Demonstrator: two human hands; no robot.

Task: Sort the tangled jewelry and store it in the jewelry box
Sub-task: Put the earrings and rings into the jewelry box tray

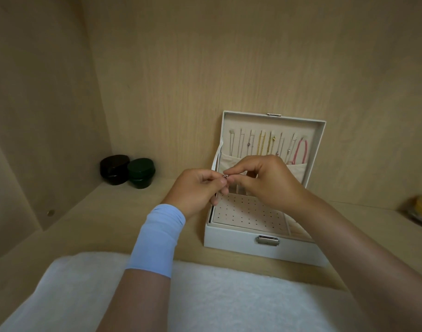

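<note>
Where a white cloth (205, 295) pads the shelf's (109, 224) near edge, likely to stop small pieces rolling off, both arms reach over it. The left hand (195, 188) and right hand (265, 180) each pinch a small silver piece (225, 175) between thumb and forefinger, just above the box's (241, 248) perforated tray (248, 214), probably to seat it there. Behind, chains (261, 142) hang separately in the upright lid (321, 140). Two jars (127, 171) sit in the far left corner.
</note>
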